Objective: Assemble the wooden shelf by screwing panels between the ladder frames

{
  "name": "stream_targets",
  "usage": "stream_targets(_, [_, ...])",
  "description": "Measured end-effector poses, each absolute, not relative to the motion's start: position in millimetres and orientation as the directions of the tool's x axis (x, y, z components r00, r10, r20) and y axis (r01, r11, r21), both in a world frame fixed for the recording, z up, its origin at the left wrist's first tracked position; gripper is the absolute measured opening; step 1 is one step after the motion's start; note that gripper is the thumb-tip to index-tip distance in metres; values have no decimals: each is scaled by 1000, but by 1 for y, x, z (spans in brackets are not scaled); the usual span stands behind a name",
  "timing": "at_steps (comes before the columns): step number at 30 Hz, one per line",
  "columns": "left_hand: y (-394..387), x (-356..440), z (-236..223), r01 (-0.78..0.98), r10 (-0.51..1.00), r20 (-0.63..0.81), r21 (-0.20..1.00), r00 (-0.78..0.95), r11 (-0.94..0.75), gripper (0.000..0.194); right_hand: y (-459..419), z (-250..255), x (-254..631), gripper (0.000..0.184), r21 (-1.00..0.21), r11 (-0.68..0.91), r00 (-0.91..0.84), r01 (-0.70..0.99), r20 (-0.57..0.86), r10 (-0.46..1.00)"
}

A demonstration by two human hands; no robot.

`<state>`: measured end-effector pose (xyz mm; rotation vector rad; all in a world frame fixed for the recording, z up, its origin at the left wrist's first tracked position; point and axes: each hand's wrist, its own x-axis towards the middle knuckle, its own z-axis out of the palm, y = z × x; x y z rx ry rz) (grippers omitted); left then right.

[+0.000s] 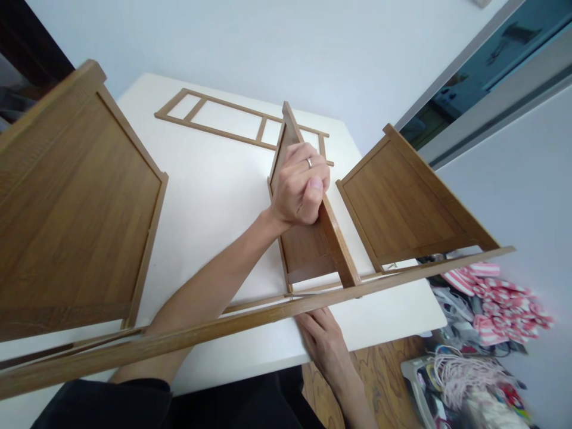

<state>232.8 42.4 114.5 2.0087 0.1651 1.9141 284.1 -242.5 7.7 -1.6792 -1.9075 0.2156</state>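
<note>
Gripping the middle board (308,250) over the counter (201,196), the left hand (301,185) is wrapping round its edge. The right hand (327,338) is resting by the rail (250,322) with fingertips hiding, so I can't tell its grip. Holding both pieces steady is probably helping.

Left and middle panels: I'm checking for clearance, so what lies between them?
The left forearm crosses there above white tabletop in the head view; the flat frame lies farther back.
</note>
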Motion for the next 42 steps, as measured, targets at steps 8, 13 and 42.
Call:
stream_targets(8, [46, 230, 112, -175, 330, 929, 357, 167, -917, 53, -242, 9, 280, 40, -486, 184, -20, 854, 323, 946])
stream_targets(13, [47, 233, 111, -135, 370, 905, 402, 212, -906, 59, -244, 10, 280, 39, -480, 169, -26, 861, 291, 956])
stream_targets(42, [44, 235, 113, -140, 381, 904, 410, 193, -901, 66, -248, 22, 263, 5, -606, 0, 197, 796, 259, 946])
